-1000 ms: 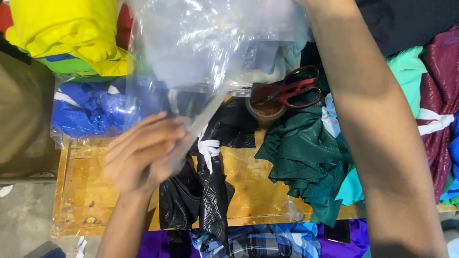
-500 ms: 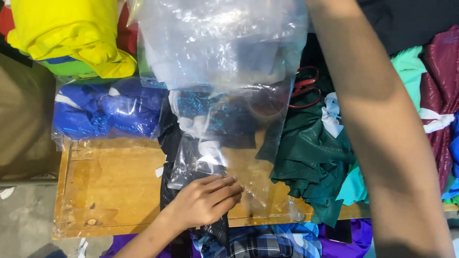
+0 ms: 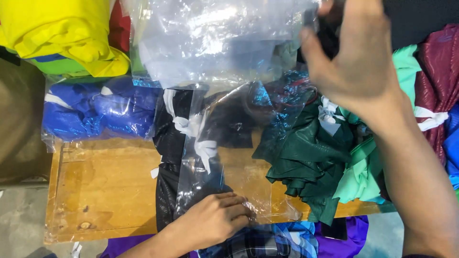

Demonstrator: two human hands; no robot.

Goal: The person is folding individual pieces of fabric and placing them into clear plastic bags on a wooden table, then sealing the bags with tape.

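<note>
Clear plastic bag [image 3: 215,57] stretched between left hand [image 3: 215,217] and right hand [image 3: 356,57].

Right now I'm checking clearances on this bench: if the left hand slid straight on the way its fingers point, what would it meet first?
The left hand lies on the clear plastic bag, fingers pointing right. Straight on, it would probably meet the dark green garment first, though depth is hard to judge.

A yellow cloth [image 3: 62,33] sits past the wooden table's [image 3: 105,191] far left corner. A blue cloth in a bag [image 3: 95,114] lies on the far left edge. Dark green cloth [image 3: 306,157] and light green cloth [image 3: 368,177] pile at the right edge.
</note>
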